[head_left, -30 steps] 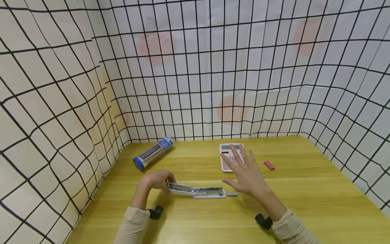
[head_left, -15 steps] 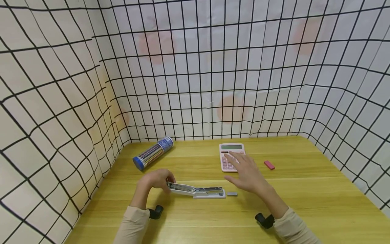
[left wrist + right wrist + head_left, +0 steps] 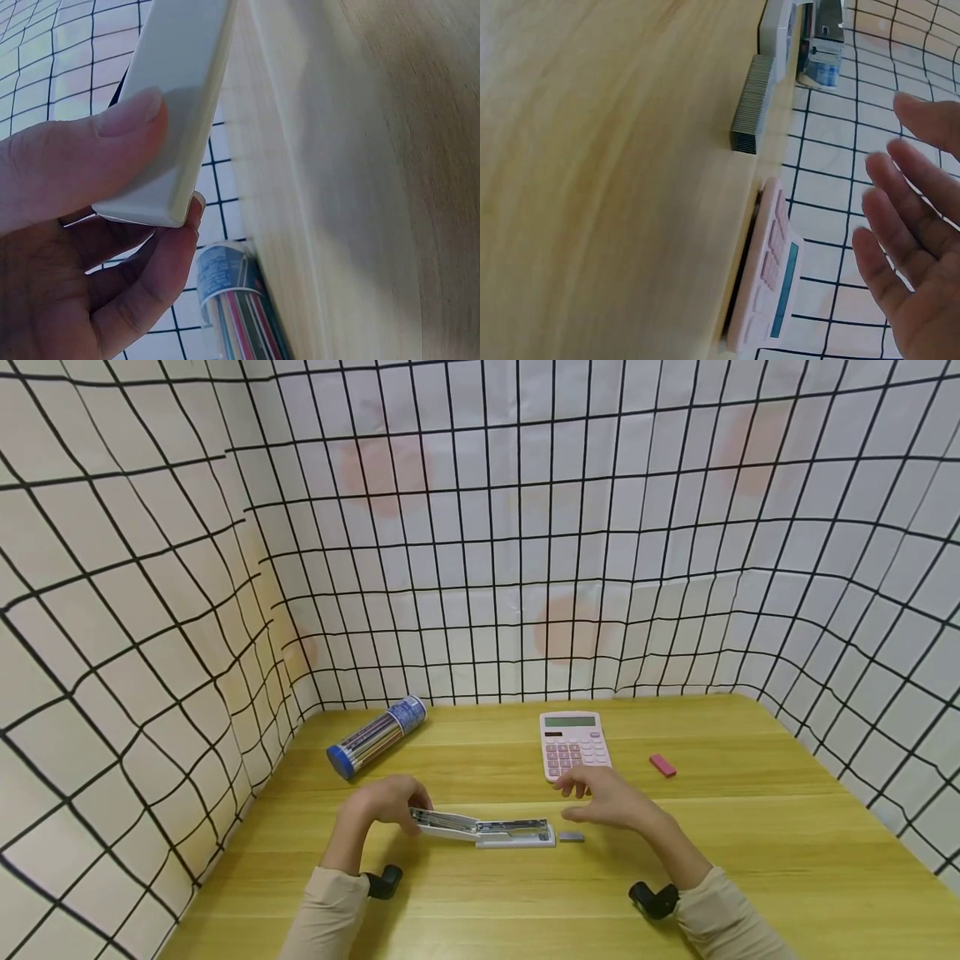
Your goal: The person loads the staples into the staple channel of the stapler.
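Observation:
A white stapler (image 3: 517,839) lies folded open on the table, its metal inside facing up. My left hand (image 3: 392,800) grips the raised end of its top arm, and in the left wrist view the thumb presses on the white cover (image 3: 176,97) with fingers behind it. Just right of the stapler's base lies a short grey strip of staples (image 3: 572,837), whose ridged side shows in the right wrist view. Above and beyond that strip hovers my right hand (image 3: 611,797), fingers loosely bent, holding nothing. It partly covers the lower edge of a pink calculator (image 3: 573,735).
A clear tube of pencils (image 3: 378,737) with a blue cap lies at the back left. To the right of the calculator is a pink eraser-like block (image 3: 663,766). White walls with a black grid (image 3: 480,610) enclose the wooden table (image 3: 480,902).
My right hand has come down and nearer from over the calculator, its spread fingers bending inward. The left hand and stapler have stayed in place.

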`<state>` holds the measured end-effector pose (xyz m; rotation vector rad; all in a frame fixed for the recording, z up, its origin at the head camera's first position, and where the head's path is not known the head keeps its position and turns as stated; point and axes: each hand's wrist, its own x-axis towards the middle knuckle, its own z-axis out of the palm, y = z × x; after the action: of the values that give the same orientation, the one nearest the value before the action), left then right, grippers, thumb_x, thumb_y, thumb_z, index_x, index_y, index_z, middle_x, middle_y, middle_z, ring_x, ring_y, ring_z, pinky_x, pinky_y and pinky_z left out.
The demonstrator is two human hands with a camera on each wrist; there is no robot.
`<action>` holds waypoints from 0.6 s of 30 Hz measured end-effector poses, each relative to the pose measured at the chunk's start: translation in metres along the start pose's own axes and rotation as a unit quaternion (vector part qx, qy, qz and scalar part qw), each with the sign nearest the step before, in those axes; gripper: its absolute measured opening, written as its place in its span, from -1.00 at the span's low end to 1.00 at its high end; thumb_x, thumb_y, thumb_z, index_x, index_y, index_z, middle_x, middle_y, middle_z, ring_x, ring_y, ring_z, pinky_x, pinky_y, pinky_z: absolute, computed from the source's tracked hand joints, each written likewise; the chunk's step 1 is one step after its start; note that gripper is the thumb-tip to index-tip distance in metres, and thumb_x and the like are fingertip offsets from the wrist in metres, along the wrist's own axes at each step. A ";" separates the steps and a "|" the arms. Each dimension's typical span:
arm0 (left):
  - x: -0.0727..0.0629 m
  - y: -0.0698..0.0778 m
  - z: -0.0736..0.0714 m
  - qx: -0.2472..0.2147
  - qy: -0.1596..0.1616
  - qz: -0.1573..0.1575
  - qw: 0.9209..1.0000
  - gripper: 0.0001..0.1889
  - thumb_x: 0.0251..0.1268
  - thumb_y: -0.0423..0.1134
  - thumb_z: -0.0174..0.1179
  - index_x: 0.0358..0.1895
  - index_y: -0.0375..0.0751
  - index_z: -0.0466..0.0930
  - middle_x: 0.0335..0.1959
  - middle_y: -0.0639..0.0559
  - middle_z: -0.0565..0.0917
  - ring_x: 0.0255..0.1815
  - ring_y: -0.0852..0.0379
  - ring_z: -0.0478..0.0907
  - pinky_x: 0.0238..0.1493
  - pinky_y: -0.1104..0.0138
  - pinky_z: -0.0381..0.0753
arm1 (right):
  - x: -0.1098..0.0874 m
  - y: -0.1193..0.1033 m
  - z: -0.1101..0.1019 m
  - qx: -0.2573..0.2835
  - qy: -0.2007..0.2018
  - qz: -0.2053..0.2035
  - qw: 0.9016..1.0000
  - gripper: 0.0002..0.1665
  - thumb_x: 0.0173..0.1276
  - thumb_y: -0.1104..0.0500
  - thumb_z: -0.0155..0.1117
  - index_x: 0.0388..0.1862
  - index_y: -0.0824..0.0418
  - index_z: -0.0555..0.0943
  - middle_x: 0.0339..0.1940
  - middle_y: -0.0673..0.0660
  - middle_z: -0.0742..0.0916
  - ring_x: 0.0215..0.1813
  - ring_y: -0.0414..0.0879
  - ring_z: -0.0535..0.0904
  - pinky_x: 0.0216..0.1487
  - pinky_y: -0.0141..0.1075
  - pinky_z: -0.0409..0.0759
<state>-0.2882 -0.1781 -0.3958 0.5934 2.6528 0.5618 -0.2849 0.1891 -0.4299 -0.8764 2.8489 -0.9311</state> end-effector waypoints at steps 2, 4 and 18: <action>0.000 0.000 0.000 0.006 -0.001 0.004 1.000 -0.71 -0.16 -0.46 0.43 -0.28 -0.14 0.67 -0.37 0.10 0.63 -0.34 0.18 0.48 -0.25 0.31 0.51 | 0.001 0.002 0.001 0.010 -0.022 0.007 1.000 -0.59 0.14 0.10 0.45 -0.05 0.24 0.64 -0.22 0.10 0.70 -0.20 -0.12 0.52 -0.18 -0.34 0.49; 0.000 0.000 0.000 0.010 -0.002 0.007 1.000 -0.71 -0.15 -0.46 0.43 -0.28 -0.13 0.67 -0.37 0.10 0.63 -0.34 0.18 0.48 -0.24 0.30 0.51 | 0.001 0.004 0.002 0.019 -0.038 0.009 0.999 -0.61 0.13 0.11 0.46 -0.08 0.23 0.65 -0.27 0.07 0.69 -0.24 -0.17 0.51 -0.23 -0.38 0.48; 0.000 0.003 0.000 0.019 -0.001 0.000 1.000 -0.70 -0.16 -0.45 0.45 -0.28 -0.13 0.66 -0.35 0.11 0.63 -0.32 0.18 0.48 -0.23 0.29 0.51 | 0.002 0.016 0.012 0.043 -0.111 0.009 0.993 -0.78 0.08 0.21 0.49 -0.29 0.23 0.66 -0.47 -0.07 0.63 -0.41 -0.30 0.47 -0.34 -0.44 0.49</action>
<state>-0.2871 -0.1757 -0.3945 0.6039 2.6670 0.5110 -0.2923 0.1917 -0.4482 -0.8829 2.6052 -0.8843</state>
